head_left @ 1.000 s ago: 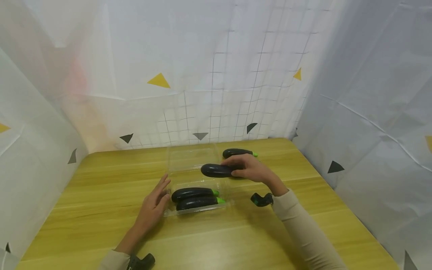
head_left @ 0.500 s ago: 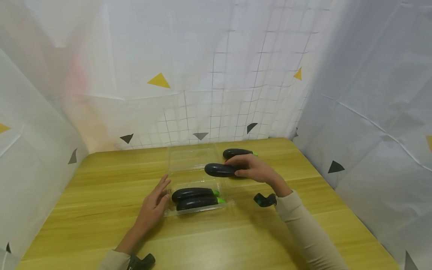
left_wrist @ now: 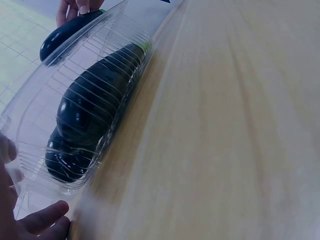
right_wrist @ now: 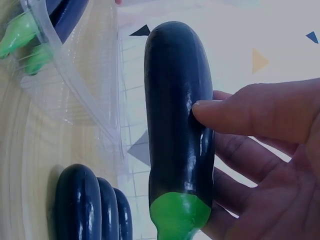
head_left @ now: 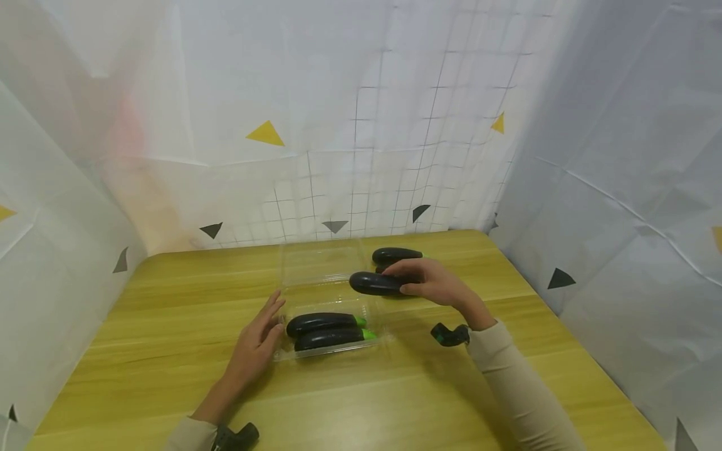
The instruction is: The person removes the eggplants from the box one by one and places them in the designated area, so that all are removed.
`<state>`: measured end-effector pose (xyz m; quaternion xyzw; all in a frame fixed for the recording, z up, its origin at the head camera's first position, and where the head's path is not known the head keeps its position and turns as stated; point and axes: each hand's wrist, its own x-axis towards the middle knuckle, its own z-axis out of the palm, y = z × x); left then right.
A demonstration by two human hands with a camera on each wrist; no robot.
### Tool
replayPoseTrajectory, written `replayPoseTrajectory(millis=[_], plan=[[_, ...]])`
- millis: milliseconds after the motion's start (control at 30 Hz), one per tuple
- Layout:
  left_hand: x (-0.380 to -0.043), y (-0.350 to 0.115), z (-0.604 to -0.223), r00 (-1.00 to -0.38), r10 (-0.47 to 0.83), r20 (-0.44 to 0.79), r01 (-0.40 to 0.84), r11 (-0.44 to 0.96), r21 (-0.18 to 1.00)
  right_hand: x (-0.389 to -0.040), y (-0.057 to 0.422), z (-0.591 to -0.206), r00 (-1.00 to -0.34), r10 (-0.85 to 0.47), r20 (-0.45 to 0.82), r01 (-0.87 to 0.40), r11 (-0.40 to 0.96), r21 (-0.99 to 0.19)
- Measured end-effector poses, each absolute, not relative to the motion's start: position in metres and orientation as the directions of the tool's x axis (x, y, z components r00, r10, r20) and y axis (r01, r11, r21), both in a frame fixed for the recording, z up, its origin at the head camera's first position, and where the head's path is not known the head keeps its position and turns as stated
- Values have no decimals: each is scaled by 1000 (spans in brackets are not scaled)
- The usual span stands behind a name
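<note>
My right hand [head_left: 437,285] grips a dark purple eggplant [right_wrist: 177,110] with a green cap, thumb on one side and fingers on the other. It hangs above the table, to the right of the clear plastic container's back part. Two more eggplants [head_left: 326,322] lie side by side inside the open container [head_left: 333,354], green ends to the right. My left hand [head_left: 256,344] rests at the container's left end, fingers extended along its wall. Through that clear wall, the left wrist view shows the eggplants inside [left_wrist: 95,95].
Behind the right hand, several eggplants [right_wrist: 77,205] lie in a row on the wooden table [head_left: 338,407]; the head view shows the farthest one [head_left: 397,255] best. The container's clear lid [head_left: 321,263] lies folded back toward the white wall [head_left: 225,94].
My right hand has moved slightly to the right with the eggplant, away from the container. The left hand and the eggplants in the container have stayed put.
</note>
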<state>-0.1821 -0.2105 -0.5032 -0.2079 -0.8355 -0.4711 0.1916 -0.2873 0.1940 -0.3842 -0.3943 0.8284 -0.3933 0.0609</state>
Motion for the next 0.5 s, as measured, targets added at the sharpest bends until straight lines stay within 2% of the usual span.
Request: replayPoseTrajectory(millis=[500], plan=[[-183, -211, -505, -840, 164, 516, 528, 465, 711, -286, 207, -384, -702, -683, 202, -596, 409, -691]])
